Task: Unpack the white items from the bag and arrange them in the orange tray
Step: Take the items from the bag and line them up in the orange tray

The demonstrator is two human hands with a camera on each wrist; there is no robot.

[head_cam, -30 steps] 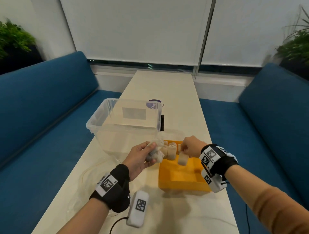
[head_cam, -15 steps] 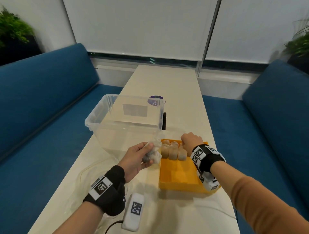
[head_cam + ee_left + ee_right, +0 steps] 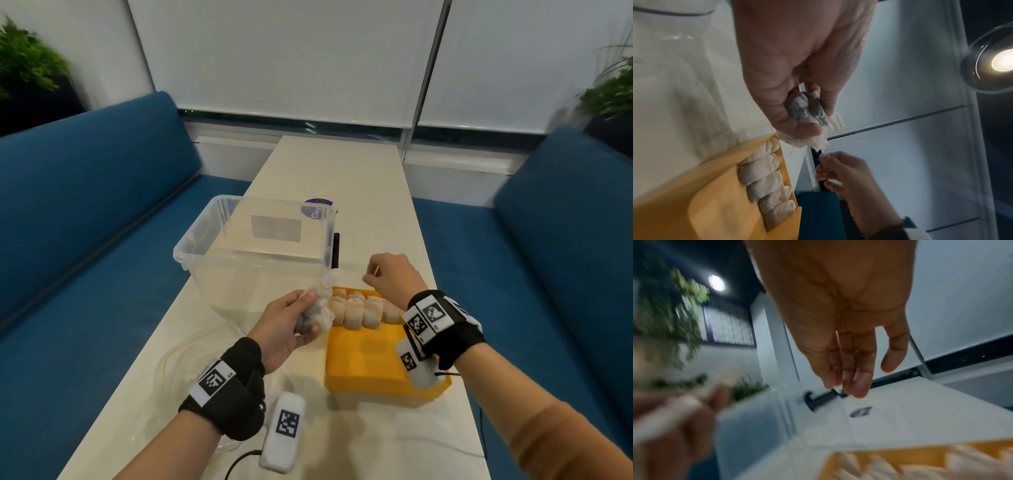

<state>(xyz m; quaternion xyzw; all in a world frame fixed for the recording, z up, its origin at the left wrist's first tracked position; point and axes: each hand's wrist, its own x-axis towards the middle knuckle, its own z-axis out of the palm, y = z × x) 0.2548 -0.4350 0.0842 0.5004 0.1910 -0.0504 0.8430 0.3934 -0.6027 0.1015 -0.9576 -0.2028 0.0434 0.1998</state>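
Note:
An orange tray [image 3: 363, 359] lies on the table with a row of several white sachets [image 3: 356, 310] along its far edge, also seen in the left wrist view as white sachets [image 3: 764, 178]. My left hand [image 3: 291, 325] holds a small clear bag [image 3: 317, 313] with white and grey contents just left of the tray; in the left wrist view the fingers curl round the bag [image 3: 807, 110]. My right hand [image 3: 387, 277] hovers above the tray's far right corner, fingers relaxed and holding nothing [image 3: 849, 382].
A clear plastic bin [image 3: 253, 246] stands just behind my left hand. A purple round lid [image 3: 318, 207] and a black object [image 3: 336, 250] lie beyond it. Blue sofas flank the narrow table [image 3: 342, 171]. A thin clear tube [image 3: 185, 353] lies at the left front.
My right hand set a white sachet into the tray's far row, let go and lifted up and back. My left hand kept holding the bag in about the same place.

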